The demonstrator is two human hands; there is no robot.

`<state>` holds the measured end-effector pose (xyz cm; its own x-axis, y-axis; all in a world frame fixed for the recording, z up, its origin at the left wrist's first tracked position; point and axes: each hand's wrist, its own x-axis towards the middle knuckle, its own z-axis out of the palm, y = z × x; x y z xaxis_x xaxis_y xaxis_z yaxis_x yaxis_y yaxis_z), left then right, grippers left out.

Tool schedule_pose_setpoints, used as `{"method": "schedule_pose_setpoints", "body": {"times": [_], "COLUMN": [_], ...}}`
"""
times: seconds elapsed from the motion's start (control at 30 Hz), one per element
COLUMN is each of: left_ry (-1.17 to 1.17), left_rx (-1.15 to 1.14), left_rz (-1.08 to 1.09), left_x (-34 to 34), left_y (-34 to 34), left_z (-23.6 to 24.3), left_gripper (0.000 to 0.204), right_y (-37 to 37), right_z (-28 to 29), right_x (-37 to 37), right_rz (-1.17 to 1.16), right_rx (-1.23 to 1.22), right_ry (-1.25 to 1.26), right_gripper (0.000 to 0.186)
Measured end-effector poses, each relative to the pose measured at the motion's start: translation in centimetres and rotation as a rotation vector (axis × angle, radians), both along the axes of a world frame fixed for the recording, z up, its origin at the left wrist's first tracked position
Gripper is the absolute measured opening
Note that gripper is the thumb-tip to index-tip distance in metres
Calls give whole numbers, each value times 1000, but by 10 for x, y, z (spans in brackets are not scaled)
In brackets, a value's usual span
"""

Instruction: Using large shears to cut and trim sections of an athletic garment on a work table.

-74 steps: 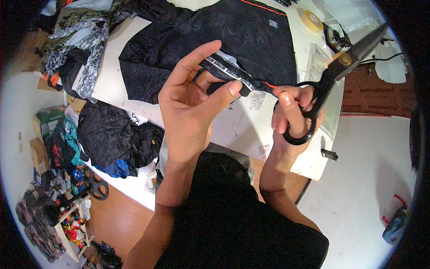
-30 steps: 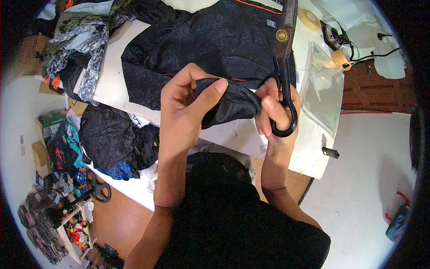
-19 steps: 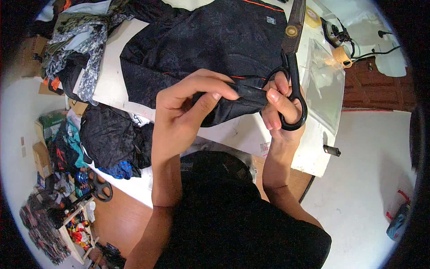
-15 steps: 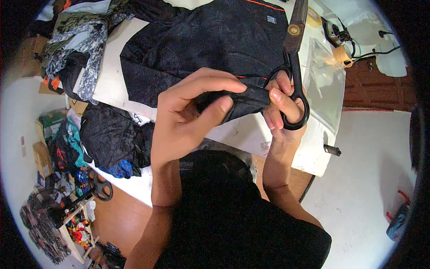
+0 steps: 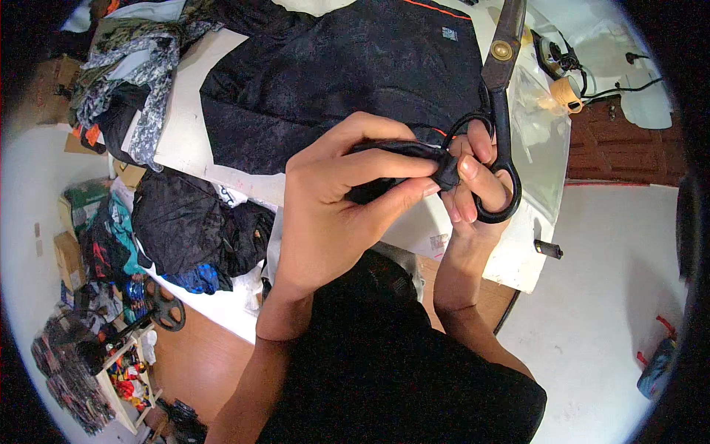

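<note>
A black garment (image 5: pixel 333 66) with thin orange-red piping is spread over the white table (image 5: pixel 181 126). My left hand (image 5: pixel 340 192) pinches a folded edge of its dark cloth between thumb and fingers. Close against it, my right hand (image 5: pixel 477 177) grips the same edge with the thumb and fingertips. Black-handled scissors (image 5: pixel 503 96) hang on the right hand, a handle loop around its fingers and the blades pointing away from me. The cloth's underside is hidden behind my hands.
Camouflage cloth (image 5: pixel 159 81) is heaped at the far left, with a dark clothes pile (image 5: pixel 185 222) nearer. Clear plastic sheeting (image 5: pixel 536 148) covers the table's right side beside a tape roll (image 5: pixel 566 94). A handwheel (image 5: pixel 168 307) stands at lower left.
My left hand has moved right along the cloth edge, and its fingers have closed up next to the right hand. The right hand and scissors have shifted slightly right.
</note>
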<state>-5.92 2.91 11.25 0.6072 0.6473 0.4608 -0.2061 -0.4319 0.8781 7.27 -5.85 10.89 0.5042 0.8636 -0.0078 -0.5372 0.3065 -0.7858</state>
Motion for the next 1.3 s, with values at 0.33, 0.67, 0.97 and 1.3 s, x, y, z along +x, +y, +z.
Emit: {"method": "schedule_pose_setpoints", "body": {"times": [0.33, 0.67, 0.97, 1.3], "left_ry": [-187, -352, -289, -367], "left_rx": [-517, -645, -453, -663], "left_rz": [-131, -1, 93, 69], "left_x": [-3, -3, -5, 8], "left_y": [7, 8, 0, 6], "left_z": [-10, -23, -22, -35], "left_gripper": [12, 11, 10, 9], "right_y": [-2, -1, 6, -22], "right_z": [-3, -6, -17, -37], "right_x": [5, 5, 5, 12], "right_rz": [-60, -230, -262, -311], "right_rx": [-2, -111, -182, -230], "right_ry": [8, -129, -219, -448], "right_gripper": [27, 24, 24, 32]}}
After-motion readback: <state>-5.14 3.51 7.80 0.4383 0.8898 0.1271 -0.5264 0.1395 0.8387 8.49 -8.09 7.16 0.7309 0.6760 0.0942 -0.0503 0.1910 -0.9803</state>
